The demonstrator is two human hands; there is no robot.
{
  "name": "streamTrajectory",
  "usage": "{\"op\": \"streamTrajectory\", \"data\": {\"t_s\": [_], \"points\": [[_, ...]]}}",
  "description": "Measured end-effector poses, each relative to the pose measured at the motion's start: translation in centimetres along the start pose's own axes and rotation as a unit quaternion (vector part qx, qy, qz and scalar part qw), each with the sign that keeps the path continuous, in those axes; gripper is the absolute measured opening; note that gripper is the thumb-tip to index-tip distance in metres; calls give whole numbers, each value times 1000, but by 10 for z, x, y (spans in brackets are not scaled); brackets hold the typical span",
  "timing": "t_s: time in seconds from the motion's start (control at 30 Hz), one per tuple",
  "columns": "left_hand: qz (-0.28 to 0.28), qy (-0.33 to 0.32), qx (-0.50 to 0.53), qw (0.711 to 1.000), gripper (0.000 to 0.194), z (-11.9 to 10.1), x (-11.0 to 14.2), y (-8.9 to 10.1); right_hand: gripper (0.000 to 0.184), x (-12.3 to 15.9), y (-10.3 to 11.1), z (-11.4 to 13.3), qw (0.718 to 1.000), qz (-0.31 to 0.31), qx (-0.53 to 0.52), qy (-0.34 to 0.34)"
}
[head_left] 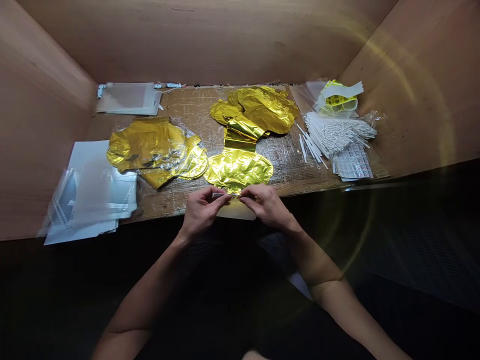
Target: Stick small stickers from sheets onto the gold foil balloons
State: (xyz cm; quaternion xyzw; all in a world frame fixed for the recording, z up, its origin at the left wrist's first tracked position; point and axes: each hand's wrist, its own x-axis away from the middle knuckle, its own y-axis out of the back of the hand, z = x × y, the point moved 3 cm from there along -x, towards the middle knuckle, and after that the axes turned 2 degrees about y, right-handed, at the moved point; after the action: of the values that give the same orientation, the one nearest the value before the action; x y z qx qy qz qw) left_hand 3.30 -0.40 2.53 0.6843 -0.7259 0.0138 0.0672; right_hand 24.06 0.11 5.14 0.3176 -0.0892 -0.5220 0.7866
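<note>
Pinched strip (218, 194) between left hand (200, 210) and right hand (267, 205) at 6 o'clock end of foil (240, 170). Apparently aligned strip; next called for level fingertips, steady grip.

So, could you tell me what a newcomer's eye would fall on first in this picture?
Most likely the shiny gold foil sheet in the middle, glinting just beyond the left hand and right hand. After that, the heap of thin white sticks on the right, and the pile of gold foil at the back, near the middle.
</note>
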Motion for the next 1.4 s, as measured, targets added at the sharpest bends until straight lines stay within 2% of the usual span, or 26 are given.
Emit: {"op": "streamTrajectory", "data": {"t_s": [0.17, 0.3, 0.37, 0.57, 0.77, 0.87, 0.93, 1.0, 1.07, 1.1, 1.17, 1.23, 1.27, 1.33, 1.4], "points": [[-17, 28, 14, 999, 34, 7, -4, 0, 17, -2, -5, -7, 997, -11, -65, -31], [-25, 11, -10, 1000, 33, 10, -8, 3, 20, 0, -12, -13, 997, -26, -75, -2], [-29, 4, -18, 999, 32, 10, -10, 5, 22, 0, -15, -15, 998, -33, -44, 29], [-23, -14, -35, 999, 26, 12, -11, 3, 22, -7, -19, -13, 986, -23, 147, 71], [-12, 3, -17, 1000, 33, 17, -12, 3, 25, -13, -27, -6, 966, -36, 235, 99], [-9, -4, -21, 1000, 39, 20, -12, 7, 26, -10, -33, -7, 970, -32, 213, 112], [-23, -15, -55, 998, 40, 24, -9, 11, 23, -9, -31, -11, 981, -43, 157, 107], [-32, -39, -114, 992, 37, 29, -5, 13, 19, -14, -22, -20, 991, -75, 91, 66], [-3, -99, -179, 979, 32, 34, -2, 8, 17, -25, -12, -33, 995, -88, 52, 8], [23, -137, -210, 968, 30, 37, 0, 3, 17, -33, -10, -39, 996, -73, 50, -15], [73, -199, -262, 942, 26, 44, 3, -7, 20, -48, -10, -48, 995, -7, 90, -41], [93, -221, -297, 924, 25, 50, 4, -14, 25, -59, -15, -54, 980, 52, 182, -56], [96, -221, -307, 921, 26, 52, 4, -16, 27, -61, -17, -56, 967, 62, 238, -62], [99, -218, -313, 919, 26, 54, 4, -17, 30, -63, -17, -56, 943, 41, 325, -65], [98, -213, -309, 922, 27, 53, 3, -15, 30, -61, -14, -56, 939, 27, 340, -42]]}}
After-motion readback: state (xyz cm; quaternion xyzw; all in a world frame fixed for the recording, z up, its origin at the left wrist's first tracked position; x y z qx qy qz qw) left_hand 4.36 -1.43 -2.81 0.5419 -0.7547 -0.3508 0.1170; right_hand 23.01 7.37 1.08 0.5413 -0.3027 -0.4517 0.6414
